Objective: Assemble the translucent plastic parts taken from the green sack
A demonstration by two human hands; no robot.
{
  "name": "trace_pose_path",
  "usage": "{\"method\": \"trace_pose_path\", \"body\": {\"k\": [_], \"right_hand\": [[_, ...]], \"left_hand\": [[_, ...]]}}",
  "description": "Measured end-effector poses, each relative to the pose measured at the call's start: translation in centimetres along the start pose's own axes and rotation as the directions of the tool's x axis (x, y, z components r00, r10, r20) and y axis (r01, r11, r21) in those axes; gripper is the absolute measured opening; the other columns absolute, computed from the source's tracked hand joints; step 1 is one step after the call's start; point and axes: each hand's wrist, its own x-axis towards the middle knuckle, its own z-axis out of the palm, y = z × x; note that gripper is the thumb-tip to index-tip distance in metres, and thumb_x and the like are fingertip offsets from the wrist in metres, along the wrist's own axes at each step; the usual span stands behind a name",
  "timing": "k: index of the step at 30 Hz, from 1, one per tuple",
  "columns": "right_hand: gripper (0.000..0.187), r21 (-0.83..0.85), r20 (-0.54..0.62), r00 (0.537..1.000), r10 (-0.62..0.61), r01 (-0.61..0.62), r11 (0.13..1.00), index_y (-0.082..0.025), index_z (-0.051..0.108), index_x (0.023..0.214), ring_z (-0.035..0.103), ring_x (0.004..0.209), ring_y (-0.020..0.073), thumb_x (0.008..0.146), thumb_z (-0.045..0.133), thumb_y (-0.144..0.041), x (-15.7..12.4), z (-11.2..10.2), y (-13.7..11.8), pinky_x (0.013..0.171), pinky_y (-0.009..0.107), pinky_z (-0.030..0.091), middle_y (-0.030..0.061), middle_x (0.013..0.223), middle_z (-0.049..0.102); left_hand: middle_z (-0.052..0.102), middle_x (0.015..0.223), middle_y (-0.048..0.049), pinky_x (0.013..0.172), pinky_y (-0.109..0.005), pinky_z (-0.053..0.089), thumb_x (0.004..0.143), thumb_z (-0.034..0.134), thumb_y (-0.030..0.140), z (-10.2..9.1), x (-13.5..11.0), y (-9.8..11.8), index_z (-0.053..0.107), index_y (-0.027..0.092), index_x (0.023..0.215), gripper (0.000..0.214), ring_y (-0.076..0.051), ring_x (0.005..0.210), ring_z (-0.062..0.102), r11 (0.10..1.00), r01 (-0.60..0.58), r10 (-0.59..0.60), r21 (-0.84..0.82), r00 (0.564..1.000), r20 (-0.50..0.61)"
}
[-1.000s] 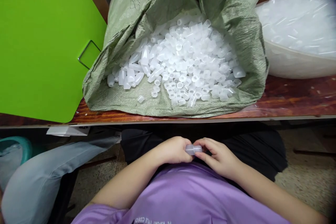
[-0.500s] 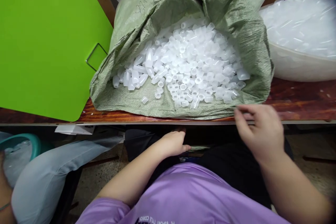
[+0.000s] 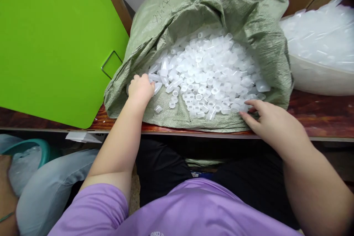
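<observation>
A green woven sack (image 3: 171, 18) lies on its side with its mouth open towards me, spilling translucent white plastic pieces (image 3: 210, 70). Some pieces are short round rings or caps; others, on the left, are longer, tapered tubes (image 3: 165, 67). My left hand (image 3: 141, 87) is over the tubes at the left of the pile, its fingers curled down and partly hidden; what they hold, if anything, does not show. At the front right of the pile, my right hand (image 3: 269, 121) has thumb and forefinger apart beside the caps, nothing visible between them.
A large tub (image 3: 320, 73) heaped with translucent pieces stands right of the sack. On the left is a bright green board (image 3: 55, 51) with a metal wire handle. Below the reddish wooden table edge, another person's leg (image 3: 52, 188) and a teal bucket (image 3: 45, 151) show.
My left hand has come up from below the table edge to the left part of the pile. My right hand has moved slightly forward, from the sack's front edge to the caps.
</observation>
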Motion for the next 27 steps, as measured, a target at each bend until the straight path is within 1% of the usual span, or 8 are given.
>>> {"method": "trace_pose_path", "body": {"k": [3,7,11,14,17,19,24,27], "right_hand": [[0.031,-0.004,-0.062,0.994,-0.091,0.091,0.996,-0.018,0.059,0.102,0.06,0.085,0.0253,0.084,0.047,-0.039,0.2,0.7,0.0,0.075,0.035,0.045,0.0093,0.089,0.063],[0.033,0.109,-0.123,0.991,-0.06,0.074,0.991,-0.015,0.058,0.106,0.059,0.083,0.0241,0.083,0.049,-0.036,0.1,1.3,0.2,0.078,0.036,0.046,0.0103,0.093,0.061],[0.037,0.308,-0.31,0.945,0.104,-0.004,0.951,-0.013,0.057,0.114,0.058,0.077,0.0194,0.084,0.05,-0.035,-1.1,1.2,-0.3,0.079,0.033,0.047,0.0137,0.098,0.056],[0.034,0.621,-0.324,0.93,0.176,0.068,0.781,-0.018,0.054,0.114,0.06,0.077,0.017,0.084,0.053,-0.034,-2.3,1.1,-2.1,0.076,0.032,0.049,0.0109,0.098,0.058],[0.03,0.887,-0.208,0.976,0.059,0.163,0.432,-0.026,0.051,0.114,0.062,0.078,0.0144,0.084,0.054,-0.03,-3.4,0.9,-4.6,0.071,0.029,0.052,0.0054,0.102,0.06],[0.026,0.928,-0.183,0.981,-0.06,0.193,0.318,-0.028,0.056,0.111,0.062,0.085,0.0141,0.085,0.055,-0.027,-3.9,0.5,-6.0,0.075,0.028,0.053,0.0033,0.105,0.059],[0.03,0.961,-0.136,0.96,-0.246,0.189,0.204,-0.03,0.058,0.116,0.061,0.092,0.0148,0.089,0.047,-0.024,-5.3,0.2,-6.7,0.081,0.029,0.052,0.0038,0.107,0.058],[0.031,0.936,-0.183,0.946,-0.269,0.251,0.245,-0.03,0.058,0.117,0.059,0.097,0.016,0.089,0.047,-0.02,-5.7,0.5,-6.4,0.085,0.032,0.051,0.005,0.109,0.058]], "left_hand": [[0.055,0.111,-0.0244,0.08,-0.044,0.042,0.079,0.047,0.033,0.5,1.4,0.5,0.058,0.007,0.109,0.042,-0.038,0.101,0.054,0.999,0.004,-0.009,0.047,0.995,0.1],[0.051,0.116,-0.0235,0.079,-0.041,0.043,0.078,0.045,0.021,0.1,0.1,0.3,0.051,0.007,0.119,0.044,-0.034,0.095,0.057,1.0,-0.007,0.007,-0.003,1.0,-0.015],[0.047,0.123,-0.0172,0.088,-0.039,0.041,0.081,0.046,0.027,-1.0,-4.7,0.0,0.042,0.013,0.129,0.05,-0.03,0.104,0.053,0.971,-0.136,0.122,-0.196,0.989,-0.082],[0.051,0.123,-0.0107,0.092,-0.034,0.041,0.084,0.047,0.036,-1.7,-9.9,1.0,0.042,0.017,0.129,0.049,-0.023,0.107,0.052,0.759,-0.287,0.384,-0.584,0.922,0.046],[0.053,0.126,-0.0062,0.093,-0.028,0.041,0.084,0.051,0.037,-1.7,-14.5,2.7,0.045,0.021,0.126,0.045,-0.019,0.11,0.051,0.482,-0.185,0.667,-0.856,0.712,0.222],[0.054,0.125,-0.0057,0.095,-0.027,0.039,0.084,0.053,0.035,-1.1,-16.5,3.7,0.047,0.02,0.125,0.043,-0.018,0.11,0.051,0.394,-0.089,0.73,-0.915,0.634,0.253],[0.058,0.115,-0.0069,0.092,-0.028,0.039,0.085,0.052,0.034,0.8,-18.1,4.7,0.05,0.017,0.118,0.037,-0.017,0.103,0.053,0.233,0.194,0.75,-0.953,0.588,0.303],[0.058,0.107,-0.0066,0.085,-0.026,0.04,0.084,0.055,0.035,1.6,-18.4,4.6,0.051,0.016,0.116,0.037,-0.014,0.094,0.053,0.132,0.354,0.752,-0.926,0.573,0.326]]}}
